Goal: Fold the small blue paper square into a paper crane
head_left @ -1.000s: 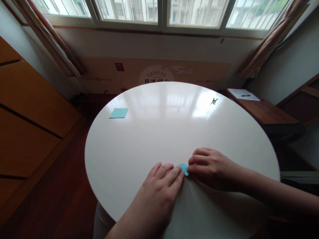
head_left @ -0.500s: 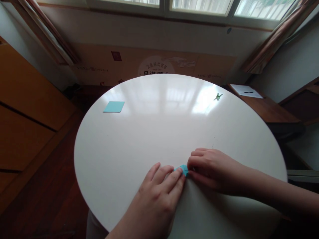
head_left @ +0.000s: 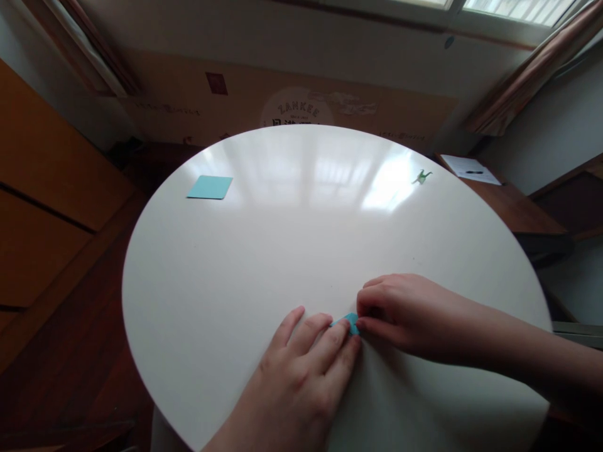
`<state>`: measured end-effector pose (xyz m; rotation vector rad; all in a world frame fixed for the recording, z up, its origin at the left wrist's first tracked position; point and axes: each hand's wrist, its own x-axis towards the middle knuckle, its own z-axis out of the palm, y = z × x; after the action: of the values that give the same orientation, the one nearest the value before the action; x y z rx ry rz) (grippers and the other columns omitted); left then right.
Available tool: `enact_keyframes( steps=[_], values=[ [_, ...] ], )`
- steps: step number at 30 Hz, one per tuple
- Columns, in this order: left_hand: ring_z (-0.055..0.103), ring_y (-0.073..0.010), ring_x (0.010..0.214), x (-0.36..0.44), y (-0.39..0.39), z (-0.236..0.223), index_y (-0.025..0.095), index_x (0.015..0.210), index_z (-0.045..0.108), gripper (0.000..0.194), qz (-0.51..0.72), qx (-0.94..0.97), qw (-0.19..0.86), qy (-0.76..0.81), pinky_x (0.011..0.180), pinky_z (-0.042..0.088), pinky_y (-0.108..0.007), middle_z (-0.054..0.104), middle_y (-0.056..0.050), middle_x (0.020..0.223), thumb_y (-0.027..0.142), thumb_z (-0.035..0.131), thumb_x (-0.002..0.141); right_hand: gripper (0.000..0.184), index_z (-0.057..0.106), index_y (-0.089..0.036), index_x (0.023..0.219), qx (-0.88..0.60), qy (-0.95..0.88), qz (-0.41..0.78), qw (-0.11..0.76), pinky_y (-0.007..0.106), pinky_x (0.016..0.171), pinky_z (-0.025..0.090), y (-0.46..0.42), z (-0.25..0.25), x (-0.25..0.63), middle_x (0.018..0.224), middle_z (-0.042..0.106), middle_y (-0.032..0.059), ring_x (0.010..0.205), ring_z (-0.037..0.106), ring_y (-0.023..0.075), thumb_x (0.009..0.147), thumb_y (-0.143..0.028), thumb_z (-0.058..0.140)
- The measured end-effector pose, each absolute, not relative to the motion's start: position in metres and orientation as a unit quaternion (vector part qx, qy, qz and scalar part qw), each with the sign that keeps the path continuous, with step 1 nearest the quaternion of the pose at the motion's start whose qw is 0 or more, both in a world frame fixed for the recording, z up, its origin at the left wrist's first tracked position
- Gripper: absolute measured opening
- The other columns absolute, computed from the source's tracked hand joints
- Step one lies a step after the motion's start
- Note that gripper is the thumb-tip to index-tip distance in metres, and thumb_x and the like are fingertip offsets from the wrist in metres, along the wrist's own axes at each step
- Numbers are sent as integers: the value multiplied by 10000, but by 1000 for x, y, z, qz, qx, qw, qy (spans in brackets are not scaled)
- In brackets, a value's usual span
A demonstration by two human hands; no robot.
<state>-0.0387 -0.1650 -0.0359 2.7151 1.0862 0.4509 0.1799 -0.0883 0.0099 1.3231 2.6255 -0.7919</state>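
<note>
A small folded piece of light-blue origami paper [head_left: 352, 321] lies on the white table near its front, mostly covered by my fingers. My left hand [head_left: 306, 370] rests flat with fingers stretched out and apart, its fingertips pressing the paper's left side to the tabletop. From the right, my right hand [head_left: 400, 314] pinches the paper's right edge between thumb and curled fingers. The exact fold under the fingertips is hidden.
The round white table [head_left: 264, 251] has a stack of light-blue square paper [head_left: 210, 187] at the far left and a small green folded paper figure [head_left: 422, 176] at the far right. Beyond, a wooden side surface [head_left: 522, 207] holds white paper [head_left: 471, 168] with a pen [head_left: 474, 172].
The view has tilted downward a little, so less of the window shows. My right thumb and fingers now cover more of the folded paper's right edge; my left hand stays pressed on it.
</note>
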Motion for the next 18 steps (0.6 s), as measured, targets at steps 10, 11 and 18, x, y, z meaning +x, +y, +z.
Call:
enact_keyframes(
  steps=[10, 11, 18],
  values=[
    [507, -270, 1255, -39, -166, -38, 196, 1418, 545, 510, 152, 911, 101, 369, 1156, 309, -484, 619, -33, 1407, 103, 416, 933, 222, 616, -190, 698, 428, 868, -245, 60, 259, 575, 316, -90, 10, 179, 731, 665, 9, 662, 587, 141, 911, -249, 590],
    [507, -271, 1254, -39, -166, -38, 194, 1421, 541, 507, 156, 912, 98, 367, 1152, 313, -480, 619, -34, 1406, 112, 417, 937, 227, 612, -188, 694, 428, 868, -245, 60, 259, 575, 316, -90, 10, 179, 728, 664, 11, 661, 585, 141, 912, -247, 589],
    [518, -239, 1226, -36, -165, -41, 198, 1401, 564, 420, 172, 908, 83, 374, 1143, 323, -444, 641, -36, 1369, 228, 469, 993, 223, 608, -177, 696, 425, 868, -247, 76, 264, 575, 305, -89, 13, 178, 720, 656, 15, 663, 575, 143, 909, -240, 585]
  ],
)
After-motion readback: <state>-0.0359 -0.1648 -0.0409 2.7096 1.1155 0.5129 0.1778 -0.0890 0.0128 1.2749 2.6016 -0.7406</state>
